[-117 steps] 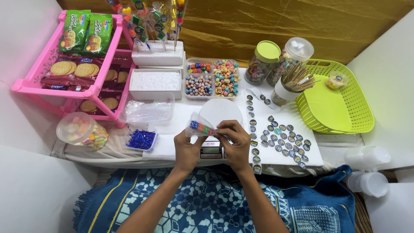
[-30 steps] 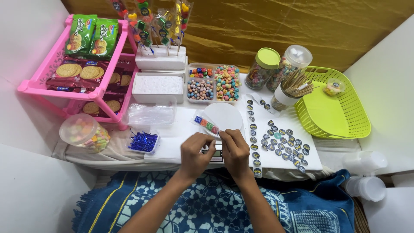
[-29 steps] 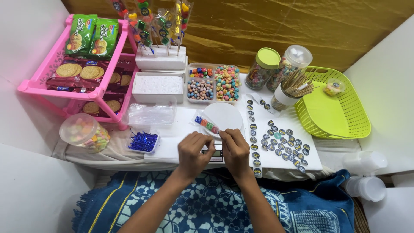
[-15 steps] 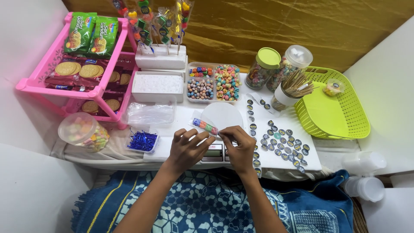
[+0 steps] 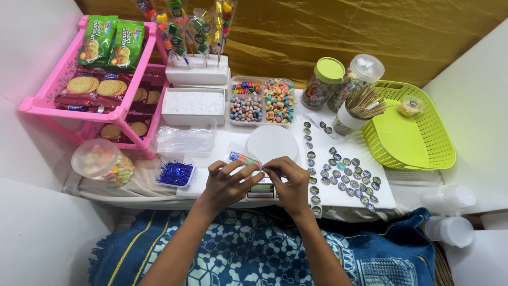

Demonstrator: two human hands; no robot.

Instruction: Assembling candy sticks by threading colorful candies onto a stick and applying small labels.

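carefully, my left hand [image 5: 228, 182] and right hand [image 5: 290, 180] pinched the small clear candy packet [image 5: 243, 158] above the white scale [image 5: 272, 153] on the worktop [image 5: 349, 197], gripping its end firmly.

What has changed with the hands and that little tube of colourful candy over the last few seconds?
The candy tube has tipped from pointing up and left to lying flatter, its end now toward the left, above the scale. The left hand has spread its fingers along it, and the right hand pinches its near end. Both hands held it throughout. The white round plate, sticker sheet and green basket lie unmoved.
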